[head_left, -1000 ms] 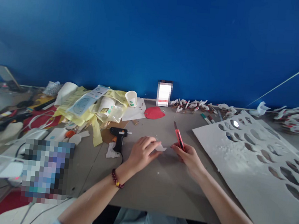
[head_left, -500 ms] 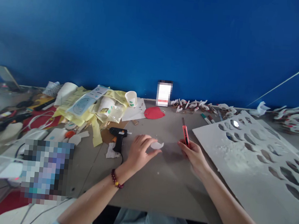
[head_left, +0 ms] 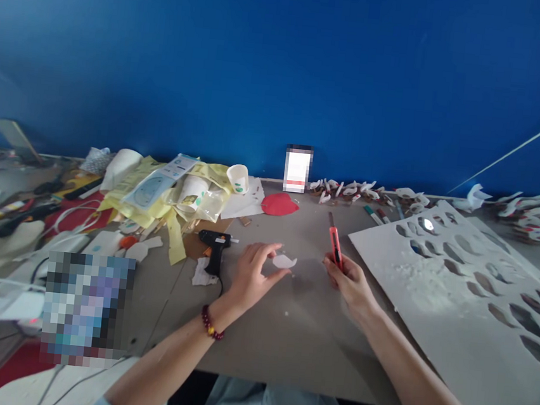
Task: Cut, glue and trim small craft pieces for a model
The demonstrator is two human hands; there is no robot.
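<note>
A small white leaf-shaped cutout (head_left: 284,262) with a pointed tip lies at the middle of the grey table. Around its left side curve the thumb and fingers of my left hand (head_left: 254,274), which are apart with the piece between them. My right hand (head_left: 347,276) is closed around a red utility knife (head_left: 335,245), its blade pointing up and away from me. To the left of my left hand rests a black glue gun (head_left: 216,248).
A white foam board (head_left: 425,306) with many leaf-shaped holes and crumbs lies on the right. At the back are a red cutout (head_left: 280,205), a blurred screen (head_left: 297,169) and white pieces (head_left: 347,189). Paper cups (head_left: 238,179), yellow packets (head_left: 155,201) and cables crowd the left.
The white cutout looks flatter on the table, and the fingers of my left hand have loosened around it. My right hand keeps the knife in nearly the same place.
</note>
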